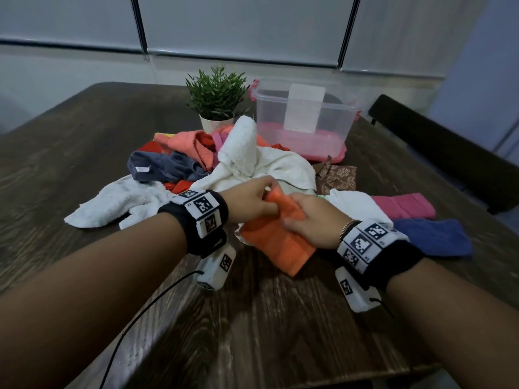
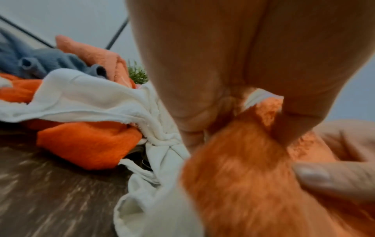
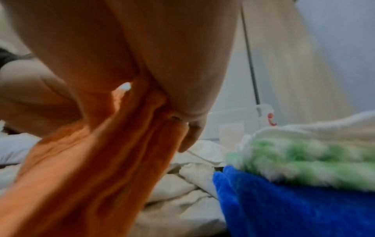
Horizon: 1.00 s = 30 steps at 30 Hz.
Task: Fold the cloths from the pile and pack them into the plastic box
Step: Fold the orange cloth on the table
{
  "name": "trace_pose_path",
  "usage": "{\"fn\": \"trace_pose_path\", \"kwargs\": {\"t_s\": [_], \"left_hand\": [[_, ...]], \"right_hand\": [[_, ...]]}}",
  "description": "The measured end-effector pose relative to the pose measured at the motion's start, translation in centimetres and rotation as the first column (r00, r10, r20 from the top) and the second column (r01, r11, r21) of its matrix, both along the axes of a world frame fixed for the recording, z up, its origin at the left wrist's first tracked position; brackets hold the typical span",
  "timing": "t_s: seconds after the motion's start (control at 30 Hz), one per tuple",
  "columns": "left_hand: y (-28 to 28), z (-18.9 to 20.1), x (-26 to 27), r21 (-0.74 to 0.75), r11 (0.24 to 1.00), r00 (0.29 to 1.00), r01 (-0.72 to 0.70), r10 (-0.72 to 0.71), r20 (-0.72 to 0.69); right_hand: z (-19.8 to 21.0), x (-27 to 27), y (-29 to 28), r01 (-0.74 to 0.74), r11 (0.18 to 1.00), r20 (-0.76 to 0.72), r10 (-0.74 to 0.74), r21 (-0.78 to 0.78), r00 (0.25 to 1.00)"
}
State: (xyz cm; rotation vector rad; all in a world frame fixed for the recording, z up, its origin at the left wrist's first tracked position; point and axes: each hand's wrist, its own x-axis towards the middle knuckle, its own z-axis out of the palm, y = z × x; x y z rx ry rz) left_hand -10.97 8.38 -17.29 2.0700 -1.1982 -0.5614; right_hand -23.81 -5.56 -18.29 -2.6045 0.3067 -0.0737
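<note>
- The left hand (image 1: 254,199) pinches the far edge of the orange cloth (image 1: 276,244); the right hand (image 1: 311,220) grips the same cloth just beside it.
- The cloth hangs at the near edge of the pile (image 1: 224,164), over the table (image 1: 84,130).
- It looks light, soft and limp; corners give the best hold.
- The plastic box (image 1: 304,119) stands far right, behind the pile.

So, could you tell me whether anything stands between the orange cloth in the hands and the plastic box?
Yes: the orange cloth, held by both the left hand and the right hand, has the heaped white towel directly between it and the plastic box. The box itself looks open on top.
</note>
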Motion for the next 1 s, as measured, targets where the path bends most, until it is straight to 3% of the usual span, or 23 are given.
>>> {"fn": "trace_pose_path", "kwargs": {"t_s": [0.13, 0.23, 0.43, 0.53, 0.67, 0.8, 0.87, 1.0], "left_hand": [[0.5, 0.0, 0.6, -0.035, 0.999, 0.925, -0.034, 0.018, -0.379], [0.5, -0.4, 0.7, -0.125, 0.987, 0.833, -0.103, 0.017, -0.553], [-1.0, -0.2, 0.4, -0.270, 0.910, 0.770, -0.315, 0.079, -0.633], [-1.9, 0.1, 0.1, -0.305, 0.870, 0.739, -0.387, 0.095, -0.667], [-3.6, 0.8, -0.7, -0.319, 0.864, 0.741, -0.390, 0.090, -0.665], [-5.8, 1.0, -2.2, -0.236, 0.923, 0.663, -0.303, 0.027, -0.748], [-7.5, 0.2, -3.1, -0.226, 0.921, 0.655, -0.317, 0.041, -0.754], [-10.4, -0.5, -5.0, -0.220, 0.903, 0.667, -0.369, 0.093, -0.739]], "right_hand": [[2.0, 0.3, -1.0, 0.130, 0.969, 0.150, -0.163, 0.208, 0.975], [2.6, 0.5, -1.3, 0.163, 0.976, 0.179, -0.188, 0.145, 0.966], [2.7, 0.6, -1.7, 0.249, 0.966, 0.173, -0.258, 0.071, 0.951], [3.0, 0.5, -2.1, 0.274, 0.954, 0.179, -0.292, 0.122, 0.939], [3.7, -0.1, -3.2, 0.302, 0.909, 0.239, -0.374, 0.287, 0.896], [4.9, -1.6, -5.8, 0.435, 0.830, 0.285, -0.536, 0.348, 0.795], [4.9, -2.1, -7.2, 0.493, 0.814, 0.291, -0.573, 0.307, 0.766], [4.0, -3.1, -10.2, 0.580, 0.814, 0.307, -0.562, 0.038, 0.768]]}}
